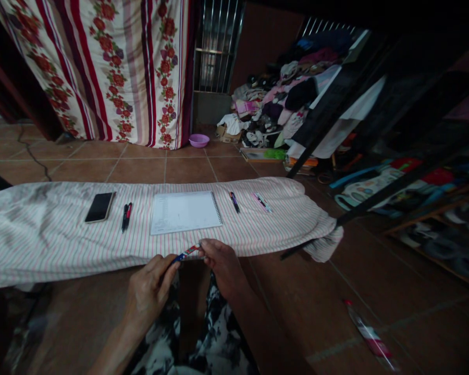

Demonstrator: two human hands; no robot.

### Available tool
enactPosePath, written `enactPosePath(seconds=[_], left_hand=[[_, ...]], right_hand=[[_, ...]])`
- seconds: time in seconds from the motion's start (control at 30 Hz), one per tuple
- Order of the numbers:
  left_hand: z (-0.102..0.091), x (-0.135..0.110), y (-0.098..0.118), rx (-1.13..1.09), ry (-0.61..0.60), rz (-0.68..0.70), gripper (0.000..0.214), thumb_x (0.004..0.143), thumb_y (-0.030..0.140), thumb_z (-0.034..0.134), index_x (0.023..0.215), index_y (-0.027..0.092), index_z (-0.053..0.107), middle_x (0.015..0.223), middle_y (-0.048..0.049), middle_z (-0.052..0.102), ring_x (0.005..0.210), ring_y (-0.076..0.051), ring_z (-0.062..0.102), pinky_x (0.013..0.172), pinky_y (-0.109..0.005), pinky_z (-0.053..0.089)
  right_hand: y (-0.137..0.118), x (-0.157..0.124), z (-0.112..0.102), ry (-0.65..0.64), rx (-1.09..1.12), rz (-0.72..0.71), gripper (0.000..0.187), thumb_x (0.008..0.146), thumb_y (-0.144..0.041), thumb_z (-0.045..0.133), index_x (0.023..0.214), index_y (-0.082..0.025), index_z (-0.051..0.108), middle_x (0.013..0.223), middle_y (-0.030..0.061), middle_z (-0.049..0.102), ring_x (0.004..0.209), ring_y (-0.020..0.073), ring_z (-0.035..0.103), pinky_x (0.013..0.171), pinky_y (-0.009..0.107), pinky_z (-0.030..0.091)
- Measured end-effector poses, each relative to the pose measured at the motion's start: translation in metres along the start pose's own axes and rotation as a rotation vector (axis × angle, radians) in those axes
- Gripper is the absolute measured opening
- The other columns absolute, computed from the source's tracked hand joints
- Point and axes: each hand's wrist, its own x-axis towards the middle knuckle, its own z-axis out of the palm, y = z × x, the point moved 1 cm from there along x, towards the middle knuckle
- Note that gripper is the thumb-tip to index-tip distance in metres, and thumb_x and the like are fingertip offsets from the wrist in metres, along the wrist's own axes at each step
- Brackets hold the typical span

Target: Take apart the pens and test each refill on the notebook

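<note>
Between my two hands, just off the near edge of the cloth-covered surface, is a slim pen [186, 253] with a blue, red and white pattern. My left hand [153, 278] is closed around its blue end. The fingertips of my right hand [221, 260] pinch its other end. Beyond them lies a spiral notebook [185, 211], its page mostly white with faint marks at the left. Left of it rest a black pen [124, 217], a red and black pen [129, 214] and a phone [100, 207] with a dark screen. On its right are a dark pen [234, 202] and some pink and white pens [262, 202].
A striped cloth [74, 245] covers the long surface. Behind it hang a floral curtain [133, 73] and, on the tiled floor, a purple basin [199, 140] and a heap of clothes [281, 99]. A plastic bottle [369, 336] lies at lower right. Dark metal posts [316, 135] slant at the right.
</note>
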Motion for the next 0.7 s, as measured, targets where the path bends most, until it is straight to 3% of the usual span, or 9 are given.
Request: enactPosePath(seconds=[0.2,0.37,0.53,0.7], left_hand=[[0.0008,0.0004,0.0001,0.011,0.027,0.038,0.019,0.087,0.024,0.047,0.098,0.014,0.059,0.065,-0.0008,0.058,0.055,-0.011,0.059,0.053,-0.019,0.046],[0.0017,-0.0002,-0.0005,0.034,0.004,0.006,0.020,0.088,0.026,0.045,0.098,0.016,0.059,0.066,-0.0009,0.059,0.056,-0.011,0.060,0.054,-0.020,0.046],[0.0016,-0.0007,-0.0006,0.018,-0.012,-0.009,0.021,0.088,0.027,0.045,0.098,0.016,0.060,0.066,-0.0013,0.060,0.055,-0.011,0.059,0.055,-0.020,0.047],[0.0021,-0.0009,-0.0015,-0.009,0.030,0.023,0.019,0.086,0.024,0.048,0.099,0.015,0.060,0.067,-0.0019,0.060,0.056,-0.011,0.059,0.054,-0.020,0.047]], right_hand=[[-0.0013,-0.0018,0.0005,-0.011,0.118,0.046,0.027,0.065,-0.043,0.067,0.076,-0.018,0.065,0.073,0.0022,0.061,0.071,0.0141,0.055,0.058,0.023,0.039],[-0.0018,-0.0011,0.0024,0.013,0.019,0.111,0.030,0.067,-0.047,0.064,0.068,-0.018,0.062,0.069,0.0022,0.059,0.064,0.0123,0.053,0.053,0.021,0.037],[0.0014,0.0026,-0.0003,0.002,-0.004,0.032,0.029,0.067,-0.046,0.064,0.061,-0.018,0.061,0.061,0.0002,0.057,0.058,0.0111,0.049,0.052,0.022,0.034],[0.0004,0.0029,-0.0026,0.024,0.070,0.032,0.028,0.064,-0.042,0.068,0.077,-0.017,0.066,0.066,0.0002,0.059,0.060,0.0112,0.050,0.054,0.023,0.034]])
